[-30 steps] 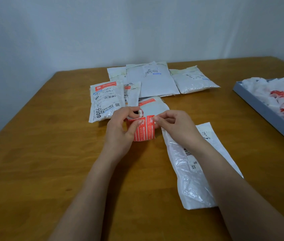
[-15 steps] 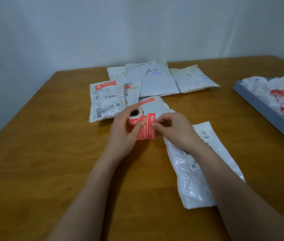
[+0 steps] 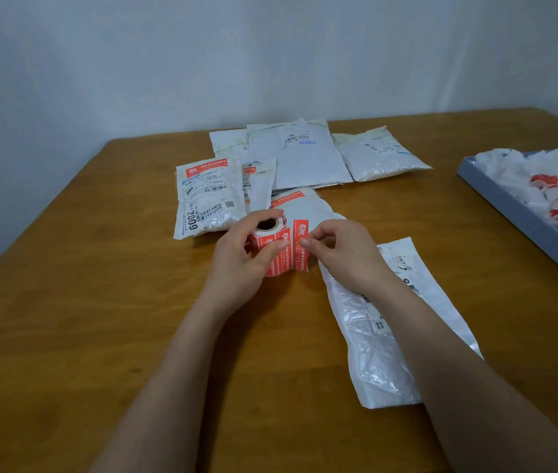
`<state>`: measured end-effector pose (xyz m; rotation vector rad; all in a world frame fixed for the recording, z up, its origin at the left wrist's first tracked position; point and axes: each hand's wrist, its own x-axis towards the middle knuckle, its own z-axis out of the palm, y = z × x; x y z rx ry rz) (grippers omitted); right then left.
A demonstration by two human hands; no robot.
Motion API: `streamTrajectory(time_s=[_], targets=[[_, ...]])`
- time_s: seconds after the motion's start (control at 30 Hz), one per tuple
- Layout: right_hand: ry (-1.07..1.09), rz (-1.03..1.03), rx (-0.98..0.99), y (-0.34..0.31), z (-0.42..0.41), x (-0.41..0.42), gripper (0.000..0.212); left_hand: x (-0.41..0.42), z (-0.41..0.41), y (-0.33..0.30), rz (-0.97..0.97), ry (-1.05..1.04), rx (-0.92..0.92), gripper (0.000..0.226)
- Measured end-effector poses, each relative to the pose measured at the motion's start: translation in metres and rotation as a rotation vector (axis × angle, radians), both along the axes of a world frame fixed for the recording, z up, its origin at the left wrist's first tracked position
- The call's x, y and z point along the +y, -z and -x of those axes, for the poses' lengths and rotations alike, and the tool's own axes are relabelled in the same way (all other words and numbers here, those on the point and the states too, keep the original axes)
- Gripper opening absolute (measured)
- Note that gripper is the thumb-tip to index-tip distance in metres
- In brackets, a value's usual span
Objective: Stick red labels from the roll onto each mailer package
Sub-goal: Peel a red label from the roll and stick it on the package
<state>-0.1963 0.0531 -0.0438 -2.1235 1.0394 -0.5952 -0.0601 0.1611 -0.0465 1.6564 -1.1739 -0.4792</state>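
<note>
My left hand (image 3: pixel 241 257) grips the roll of red labels (image 3: pixel 267 233) just above the table, its cardboard core facing up. My right hand (image 3: pixel 346 254) pinches the edge of the loose red label (image 3: pixel 300 245) at the end of the strip. A white mailer package (image 3: pixel 386 339) lies flat under my right forearm. Beyond the roll lie several more mailers: one with a red label on its top edge (image 3: pixel 207 196), a small one behind it (image 3: pixel 257 180), one just behind the roll (image 3: pixel 301 206), and plain ones at the back (image 3: pixel 299 155) (image 3: pixel 378 155).
A grey tray (image 3: pixel 509 213) at the right edge of the wooden table (image 3: pixel 83 302) holds crumpled white backing paper with red scraps. A pale wall runs behind the table.
Both hands have lowered the roll slightly toward me. The end label stands further out from the roll than before, pulled to the right by my right hand.
</note>
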Motion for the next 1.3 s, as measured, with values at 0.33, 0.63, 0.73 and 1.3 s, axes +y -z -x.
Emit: streamTrajectory(time_s=[0.33, 0.63, 0.73, 1.3], targets=[[0.016, -0.05, -0.079, -0.0004, 0.001, 0.0016, 0.017, 0.0024, 0.0019, -0.0016, 0.014, 0.033, 0.012, 0.042], [-0.058, -0.101, -0.097, -0.0031, 0.0055, 0.001, 0.027, 0.0007, 0.0021, 0.0006, 0.06, 0.044, 0.084, 0.065], [-0.075, -0.081, -0.077, -0.003, 0.0047, 0.0024, 0.031, 0.0007, 0.0029, 0.0008, 0.061, 0.073, 0.1, 0.067], [-0.019, -0.315, -0.131, -0.0078, 0.0039, 0.0016, 0.032, 0.0015, 0.0013, 0.0003, 0.072, 0.109, 0.159, 0.051]])
